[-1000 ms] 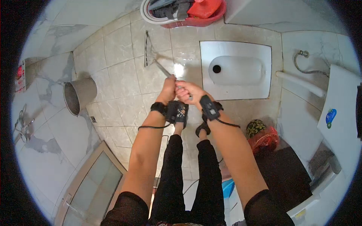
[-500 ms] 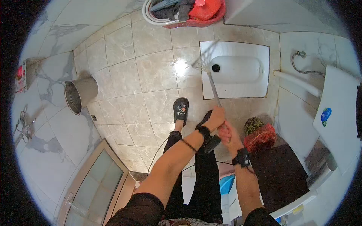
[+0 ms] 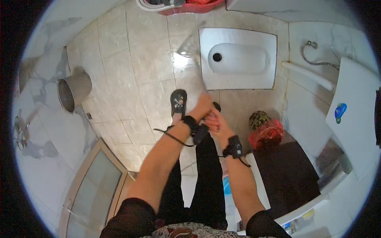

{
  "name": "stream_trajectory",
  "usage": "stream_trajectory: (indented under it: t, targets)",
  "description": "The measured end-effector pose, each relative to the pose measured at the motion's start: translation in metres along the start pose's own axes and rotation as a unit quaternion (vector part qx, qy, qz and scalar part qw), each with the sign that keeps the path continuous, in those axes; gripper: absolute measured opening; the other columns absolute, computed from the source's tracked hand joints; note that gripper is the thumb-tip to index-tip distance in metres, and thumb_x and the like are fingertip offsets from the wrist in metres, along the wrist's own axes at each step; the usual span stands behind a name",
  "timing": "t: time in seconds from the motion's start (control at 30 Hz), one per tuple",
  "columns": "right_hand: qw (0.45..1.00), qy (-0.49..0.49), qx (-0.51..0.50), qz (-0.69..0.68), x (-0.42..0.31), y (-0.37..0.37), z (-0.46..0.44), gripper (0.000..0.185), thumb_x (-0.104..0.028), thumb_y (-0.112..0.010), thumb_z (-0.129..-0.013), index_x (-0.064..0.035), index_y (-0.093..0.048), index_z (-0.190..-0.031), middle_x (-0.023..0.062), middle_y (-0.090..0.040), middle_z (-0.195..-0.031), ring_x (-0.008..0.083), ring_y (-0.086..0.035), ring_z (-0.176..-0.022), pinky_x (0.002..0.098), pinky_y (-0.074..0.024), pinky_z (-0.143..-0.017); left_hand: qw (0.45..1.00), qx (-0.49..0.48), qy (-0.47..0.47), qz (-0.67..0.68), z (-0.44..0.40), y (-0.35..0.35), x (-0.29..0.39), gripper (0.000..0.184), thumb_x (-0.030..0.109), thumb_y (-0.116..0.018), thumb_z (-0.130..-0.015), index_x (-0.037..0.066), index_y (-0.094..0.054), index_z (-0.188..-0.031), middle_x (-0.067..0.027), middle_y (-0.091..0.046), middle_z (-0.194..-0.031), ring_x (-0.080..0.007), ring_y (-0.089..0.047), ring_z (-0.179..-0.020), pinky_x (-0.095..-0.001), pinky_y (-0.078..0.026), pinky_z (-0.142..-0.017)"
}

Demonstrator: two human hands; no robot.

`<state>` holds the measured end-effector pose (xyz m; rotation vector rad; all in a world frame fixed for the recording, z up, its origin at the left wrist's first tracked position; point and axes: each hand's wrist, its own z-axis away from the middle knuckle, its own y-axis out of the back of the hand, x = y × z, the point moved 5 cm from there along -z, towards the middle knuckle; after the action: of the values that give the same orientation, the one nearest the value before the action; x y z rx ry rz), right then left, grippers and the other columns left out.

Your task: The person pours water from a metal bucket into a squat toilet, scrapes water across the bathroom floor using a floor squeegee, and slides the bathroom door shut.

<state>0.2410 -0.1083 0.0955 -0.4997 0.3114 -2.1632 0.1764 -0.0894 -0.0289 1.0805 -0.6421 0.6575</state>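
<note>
Both my hands grip one pale pole, part of a long-handled floor tool (image 3: 202,82). My left hand (image 3: 204,104) is closed around it, higher up toward the far end. Just below and to the right, my right hand (image 3: 218,123) is also closed on the pole, its fingers curled. Motion smears the tool's fan-shaped head, which is over the tiled floor (image 3: 149,65) left of the squat toilet (image 3: 238,79); its exact kind cannot be made out. My dark clog (image 3: 178,101) is beside my left hand.
A grey bin (image 3: 77,92) lies tipped at the left wall. Stacked basins (image 3: 190,8) stand at the far edge. A red plastic bag (image 3: 268,134) sits by a dark panel (image 3: 285,174) on the right. A white pipe (image 3: 309,75) runs past the toilet.
The tool's head has swung left, from over the toilet's left edge to the floor tiles beside it. Both hands moved left with the pole, and the camera view shifted.
</note>
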Motion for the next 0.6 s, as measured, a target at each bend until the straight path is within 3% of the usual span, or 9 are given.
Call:
stream_trajectory:
  t: [0.07,0.1,0.13,0.2,0.37,0.43,0.5,0.53,0.6]
  targets:
    - [0.996,-0.007,0.078,-0.031,0.007,0.054,0.035,0.029,-0.037,-0.048,-0.084,-0.0121,-0.046,-0.069,-0.0073,-0.031,-0.048,0.0029,-0.025,-0.034,0.0166,-0.0194,-0.027,0.992,-0.049,-0.052,-0.102,0.026,-0.052,0.045,0.017,0.012,-0.050,-0.072,-0.004,-0.054,-0.073,-0.0209,-0.054,-0.072,-0.0325,-0.053,-0.068,-0.0424,-0.042,-0.063]
    - [0.987,0.012,0.158,0.004,0.001,0.062,0.060,0.028,-0.037,-0.048,-0.084,-0.0127,-0.046,-0.069,-0.0073,-0.031,-0.047,0.0031,-0.026,-0.032,0.0166,-0.0195,-0.027,0.972,-0.192,0.130,-0.037,0.029,-0.046,0.075,0.014,0.009,-0.049,-0.070,-0.001,-0.057,-0.073,-0.0221,-0.053,-0.073,-0.0355,-0.051,-0.067,-0.0433,-0.040,-0.063]
    - [0.970,0.030,0.237,0.037,-0.005,0.068,0.083,0.028,-0.036,-0.047,-0.085,-0.0133,-0.046,-0.069,-0.0072,-0.031,-0.046,0.0032,-0.026,-0.031,0.0165,-0.0197,-0.027,0.965,-0.227,-0.034,-0.130,0.032,-0.049,0.111,0.015,0.010,-0.048,-0.071,-0.003,-0.056,-0.075,-0.0241,-0.052,-0.075,-0.0357,-0.051,-0.068,-0.0437,-0.040,-0.064]
    - [0.987,0.028,0.145,0.055,-0.009,0.085,0.100,0.026,-0.036,-0.047,-0.085,-0.0139,-0.045,-0.071,-0.0072,-0.030,-0.045,0.0033,-0.025,-0.030,0.0164,-0.0192,-0.026,0.953,-0.253,-0.117,-0.117,0.043,-0.035,0.150,0.017,0.010,-0.047,-0.073,-0.006,-0.053,-0.076,-0.0266,-0.051,-0.079,-0.0362,-0.050,-0.076,-0.0429,-0.040,-0.068]
    - [0.989,0.020,0.017,0.147,0.006,0.025,0.095,0.025,-0.039,-0.048,-0.084,-0.0144,-0.042,-0.080,-0.0061,-0.029,-0.044,0.0036,-0.022,-0.030,0.0174,-0.0178,-0.027,0.909,0.018,0.323,0.264,0.058,0.024,0.117,0.022,0.013,-0.043,-0.080,-0.008,-0.047,-0.076,-0.0292,-0.052,-0.080,-0.0372,-0.049,-0.082,-0.0433,-0.040,-0.069]
    - [0.982,-0.031,0.014,0.185,0.031,-0.005,0.054,0.025,-0.038,-0.048,-0.084,-0.0136,-0.042,-0.079,-0.0057,-0.031,-0.045,0.0029,-0.026,-0.032,0.0170,-0.0194,-0.027,0.959,0.083,0.247,0.110,0.072,0.073,0.075,0.027,0.019,-0.041,-0.083,-0.007,-0.045,-0.079,-0.0270,-0.053,-0.076,-0.0355,-0.052,-0.072,-0.0417,-0.042,-0.062]
    - [0.977,-0.080,-0.047,0.190,0.053,-0.037,0.008,0.025,-0.036,-0.048,-0.084,-0.0126,-0.042,-0.078,-0.0057,-0.032,-0.047,0.0023,-0.028,-0.034,0.0166,-0.0210,-0.027,0.916,0.077,0.351,0.176,0.081,0.106,0.016,0.034,0.025,-0.040,-0.085,-0.007,-0.046,-0.079,-0.0226,-0.054,-0.069,-0.0326,-0.054,-0.057,-0.0387,-0.043,-0.050]
    - [0.972,-0.114,-0.107,0.175,0.066,-0.051,-0.012,0.025,-0.035,-0.049,-0.084,-0.0119,-0.042,-0.077,-0.0057,-0.033,-0.048,0.0021,-0.030,-0.035,0.0163,-0.0219,-0.028,0.816,0.046,0.482,0.317,0.090,0.110,-0.015,0.039,0.029,-0.038,-0.086,-0.007,-0.047,-0.078,-0.0193,-0.054,-0.063,-0.0307,-0.054,-0.049,-0.0364,-0.043,-0.042]
    - [0.968,-0.094,-0.071,0.220,0.075,-0.070,-0.024,0.024,-0.033,-0.049,-0.084,-0.0114,-0.042,-0.075,-0.0063,-0.032,-0.049,0.0022,-0.029,-0.035,0.0164,-0.0219,-0.028,0.825,0.083,0.459,0.319,0.095,0.121,-0.042,0.042,0.031,-0.038,-0.087,-0.007,-0.050,-0.075,-0.0143,-0.052,-0.055,-0.0256,-0.052,-0.042,-0.0335,-0.041,-0.036]
